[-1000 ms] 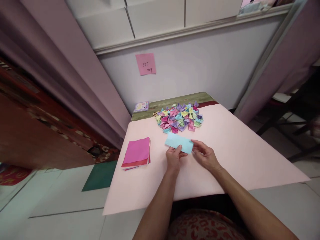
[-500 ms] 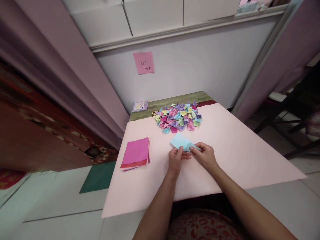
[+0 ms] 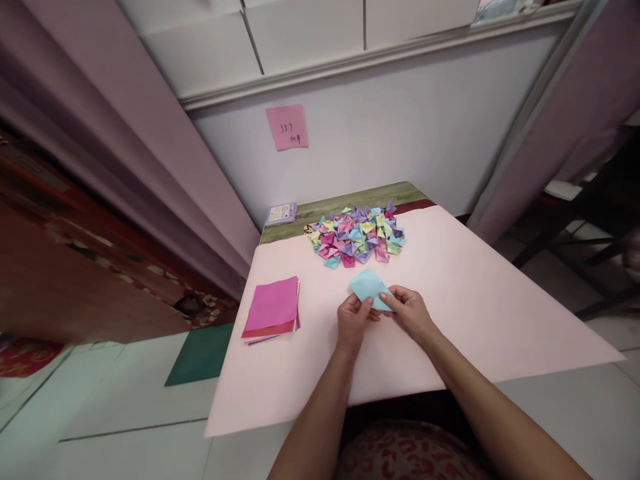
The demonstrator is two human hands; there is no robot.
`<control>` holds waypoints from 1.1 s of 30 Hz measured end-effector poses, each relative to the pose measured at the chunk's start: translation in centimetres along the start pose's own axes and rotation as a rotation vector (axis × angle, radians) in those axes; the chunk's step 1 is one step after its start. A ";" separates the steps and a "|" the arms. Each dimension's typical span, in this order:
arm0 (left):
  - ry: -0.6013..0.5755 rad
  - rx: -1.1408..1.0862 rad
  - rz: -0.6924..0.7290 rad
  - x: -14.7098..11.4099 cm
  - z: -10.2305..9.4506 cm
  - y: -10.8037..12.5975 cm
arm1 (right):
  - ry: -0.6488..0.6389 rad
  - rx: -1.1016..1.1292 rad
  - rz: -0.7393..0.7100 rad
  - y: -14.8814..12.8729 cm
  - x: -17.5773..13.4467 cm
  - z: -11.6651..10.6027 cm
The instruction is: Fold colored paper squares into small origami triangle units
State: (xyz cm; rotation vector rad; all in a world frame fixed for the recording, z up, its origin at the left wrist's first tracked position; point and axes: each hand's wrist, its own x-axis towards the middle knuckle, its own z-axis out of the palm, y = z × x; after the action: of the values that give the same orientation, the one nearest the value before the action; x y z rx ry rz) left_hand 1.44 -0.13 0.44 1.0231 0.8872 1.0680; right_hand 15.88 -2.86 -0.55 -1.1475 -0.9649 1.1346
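A light blue sheet of origami paper (image 3: 369,285), partly folded, is held just above the pink-covered table (image 3: 320,373). My left hand (image 3: 354,320) pinches its lower left edge, thumb on top and fingers beneath. On the right side my right hand (image 3: 407,310) grips the same paper between thumb and fingers. The paper's underside is hidden. Beyond the hands lies a heap of small folded paper pieces (image 3: 356,233) in pink, purple, yellow, green and blue. To the left rests a stack of square paper sheets (image 3: 273,305), magenta on top.
A small pile of printed packets (image 3: 281,213) sits at the table's far left corner. A pink note (image 3: 287,127) with handwriting is stuck on the white wall behind. Purple curtains (image 3: 165,133) hang at the left, and dark furniture stands at the right.
The blue paper has turned and shifted slightly right; its pointed right flap no longer sticks out, and it now looks like a compact diamond. Both hands keep hold of it.
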 end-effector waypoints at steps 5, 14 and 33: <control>0.159 -0.147 0.054 0.4 -0.2 -0.3 | -0.110 -0.098 0.053 -0.2 -0.4 -0.5; -0.004 -0.294 -0.039 -0.2 -0.5 0.6 | -0.093 0.011 0.040 -0.4 -0.6 -0.7; -0.003 -0.100 0.031 0.0 0.0 -0.4 | 0.086 -0.118 -0.093 -0.3 -0.9 -0.2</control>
State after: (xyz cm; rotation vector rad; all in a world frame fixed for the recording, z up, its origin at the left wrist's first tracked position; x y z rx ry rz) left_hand 1.60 -0.19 0.03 0.9575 0.8093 1.1254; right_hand 15.98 -3.81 -0.33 -1.2236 -1.0189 0.9568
